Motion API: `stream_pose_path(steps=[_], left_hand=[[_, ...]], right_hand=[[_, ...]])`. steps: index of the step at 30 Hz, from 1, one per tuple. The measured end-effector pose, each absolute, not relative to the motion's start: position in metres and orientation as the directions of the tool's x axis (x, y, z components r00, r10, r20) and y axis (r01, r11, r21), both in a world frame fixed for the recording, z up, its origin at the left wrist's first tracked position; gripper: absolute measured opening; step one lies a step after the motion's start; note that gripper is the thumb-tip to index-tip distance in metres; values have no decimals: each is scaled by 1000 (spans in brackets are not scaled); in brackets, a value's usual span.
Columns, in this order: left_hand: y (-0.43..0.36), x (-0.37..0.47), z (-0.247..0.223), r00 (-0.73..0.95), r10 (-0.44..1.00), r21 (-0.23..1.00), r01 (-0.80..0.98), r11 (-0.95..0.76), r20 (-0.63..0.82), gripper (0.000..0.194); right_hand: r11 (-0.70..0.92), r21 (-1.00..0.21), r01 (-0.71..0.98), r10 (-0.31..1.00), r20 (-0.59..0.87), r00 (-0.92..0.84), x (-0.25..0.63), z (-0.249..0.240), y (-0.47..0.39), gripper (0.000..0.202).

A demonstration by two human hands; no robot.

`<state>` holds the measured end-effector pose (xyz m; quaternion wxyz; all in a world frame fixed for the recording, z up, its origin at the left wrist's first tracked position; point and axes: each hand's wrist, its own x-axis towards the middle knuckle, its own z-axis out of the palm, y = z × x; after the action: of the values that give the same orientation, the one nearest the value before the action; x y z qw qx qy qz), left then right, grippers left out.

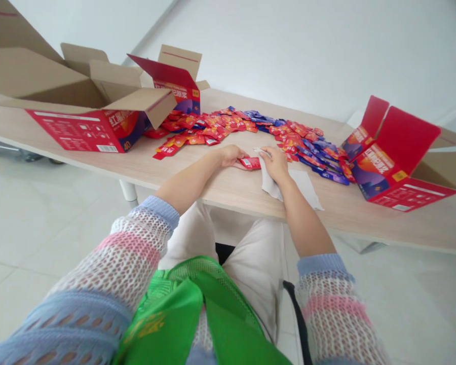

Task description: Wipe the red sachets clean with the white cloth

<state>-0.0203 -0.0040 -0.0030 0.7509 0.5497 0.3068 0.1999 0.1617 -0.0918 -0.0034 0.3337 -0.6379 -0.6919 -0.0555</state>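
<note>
Between open cartons (pixel 74 133), the left hand (pixel 231 155) holds a red sachet (pixel 251 163).

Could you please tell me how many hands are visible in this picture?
2. The left hand holds a red packet at the table; the right hand, beside it, holds a white cloth. No other hands show.

- from my remote post, i saw what looked like a plain workroom or office
- a long wood-grain table (pixel 243 190) held open cartons (pixel 76 131) and heaped sachets (pixel 216 124)
- the floor tiles (pixel 61 213) were pale, the walls (pixel 307 50) white
</note>
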Motion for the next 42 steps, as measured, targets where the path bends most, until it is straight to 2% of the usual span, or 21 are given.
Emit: stream_pose_path(steps=[2,5,10,12,21,26,33,36,40,42], left_hand=[[0,-20,-6,750,623,955,40,294,-223,28],[3,-18,-8,763,612,964,54,261,-209,27],[-6,-17,-5,757,619,965,61,254,-210,30],[-9,-17,-5,747,629,963,55,263,-214,34],[3,-21,-8,780,580,949,56,310,-235,27],[-1,-24,-2,769,586,943,64,328,-256,30],[-6,-26,3,753,592,939,97,331,-287,36],[-6,-26,2,757,593,941,85,328,-275,35],[-8,-26,3,771,578,943,85,322,-267,36],[-9,-26,3,766,585,945,89,314,-267,35]], right_hand=[[296,-339,893,849,522,-84,152,-7,-90,43],[383,-341,859,867,452,-207,143,-10,-91,43],[371,-334,867,895,378,-237,143,-10,-94,40],[304,-300,904,913,363,-186,144,-10,-95,40],[-74,-168,983,953,278,119,159,-3,-94,49],[-211,-186,959,938,237,253,167,-4,-92,49],[-310,-246,918,907,213,363,173,-7,-90,33],[-280,-267,922,893,281,353,173,-1,-96,36],[-104,-280,954,885,411,217,160,12,-106,47],[-6,-274,962,896,425,126,148,13,-108,49]])
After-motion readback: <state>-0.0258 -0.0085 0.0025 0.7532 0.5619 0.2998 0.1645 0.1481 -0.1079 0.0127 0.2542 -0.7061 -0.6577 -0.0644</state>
